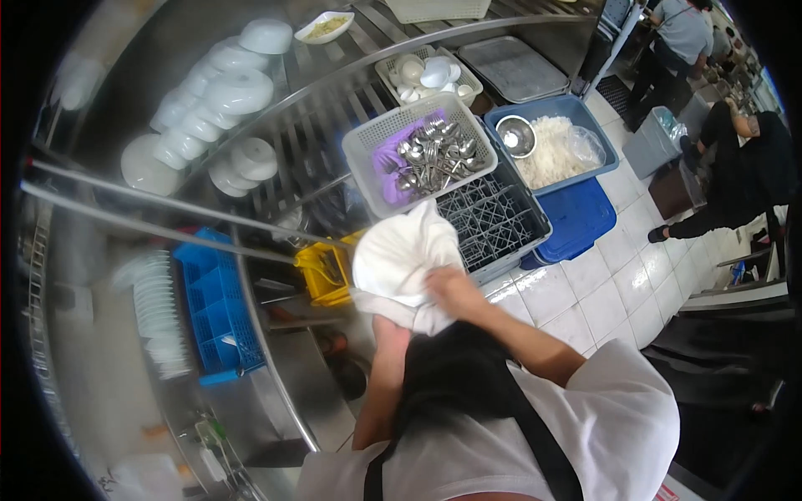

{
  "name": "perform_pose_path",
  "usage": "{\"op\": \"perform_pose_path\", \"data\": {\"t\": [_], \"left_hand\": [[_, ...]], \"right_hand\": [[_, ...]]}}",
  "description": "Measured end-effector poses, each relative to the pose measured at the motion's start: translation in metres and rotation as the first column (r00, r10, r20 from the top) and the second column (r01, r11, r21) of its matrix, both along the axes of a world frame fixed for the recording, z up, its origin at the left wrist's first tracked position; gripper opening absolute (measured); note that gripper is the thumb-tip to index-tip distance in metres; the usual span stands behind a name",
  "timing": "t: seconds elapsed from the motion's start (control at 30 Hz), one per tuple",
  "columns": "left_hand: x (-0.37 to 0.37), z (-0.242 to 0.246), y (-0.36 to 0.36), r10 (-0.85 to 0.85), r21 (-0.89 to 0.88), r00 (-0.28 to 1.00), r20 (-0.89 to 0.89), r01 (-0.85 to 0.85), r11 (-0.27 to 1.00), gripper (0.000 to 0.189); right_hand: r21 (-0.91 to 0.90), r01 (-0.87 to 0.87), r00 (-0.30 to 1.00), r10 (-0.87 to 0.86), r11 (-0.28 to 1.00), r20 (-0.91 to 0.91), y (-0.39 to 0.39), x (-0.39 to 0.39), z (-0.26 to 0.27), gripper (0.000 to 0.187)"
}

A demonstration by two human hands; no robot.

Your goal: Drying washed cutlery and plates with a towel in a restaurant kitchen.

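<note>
A white plate (383,260) wrapped partly in a white cloth (442,244) is held in front of my body. My left hand (391,335) grips its near edge through the cloth, with the fingers hidden beneath. My right hand (452,293) presses a bunched part of the cloth against the plate's right side. Just beyond them stands a pale plastic basket (357,147) with metal spoons and forks (438,150) on a purple cloth (388,166). It rests partly over a grey dish rack (492,216) with a gridded inside.
Stacked white bowls (238,91) stand on the steel shelf at upper left. Upright plates (153,313) and a blue divided basket (219,300) are at left. A blue tub (604,144) of rice is at right, above a blue lidded bin (576,219). Other people are at upper right.
</note>
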State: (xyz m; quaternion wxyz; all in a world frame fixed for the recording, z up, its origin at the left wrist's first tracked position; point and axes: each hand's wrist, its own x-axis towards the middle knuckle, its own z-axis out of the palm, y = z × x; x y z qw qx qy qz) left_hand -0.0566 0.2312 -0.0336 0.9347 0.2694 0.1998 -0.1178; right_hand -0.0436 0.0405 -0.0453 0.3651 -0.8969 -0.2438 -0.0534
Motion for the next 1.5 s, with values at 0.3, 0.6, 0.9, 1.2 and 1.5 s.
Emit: {"op": "perform_pose_path", "data": {"t": [0.3,0.6,0.9,1.2,1.5], "left_hand": [[0.009,0.017,-0.015,0.071,0.210,0.995,-0.066,-0.055,0.976,0.046],[0.026,-0.009,0.025,-0.043,0.160,0.993,0.114,0.025,0.987,0.048],[0.013,-0.030,0.038,-0.008,0.350,0.979,0.201,-0.065,0.934,0.051],[0.015,-0.026,0.080,0.166,0.321,0.975,0.147,-0.205,0.924,0.052],[0.014,0.044,0.047,-0.019,0.063,0.966,0.259,0.003,0.998,0.061]], "right_hand": [[0.766,0.551,0.647,0.410,0.332,-0.643,-0.022,0.053,0.096,0.039],[0.765,0.630,0.515,0.808,-0.132,-0.285,-0.034,0.053,0.163,0.045],[0.748,0.634,0.420,0.723,0.199,-0.549,0.012,-0.032,0.163,0.054],[0.634,0.749,0.295,0.759,0.194,-0.581,0.049,-0.025,0.141,0.053],[0.596,0.498,0.854,-0.234,0.630,-0.466,0.013,0.060,0.109,0.048]]}}
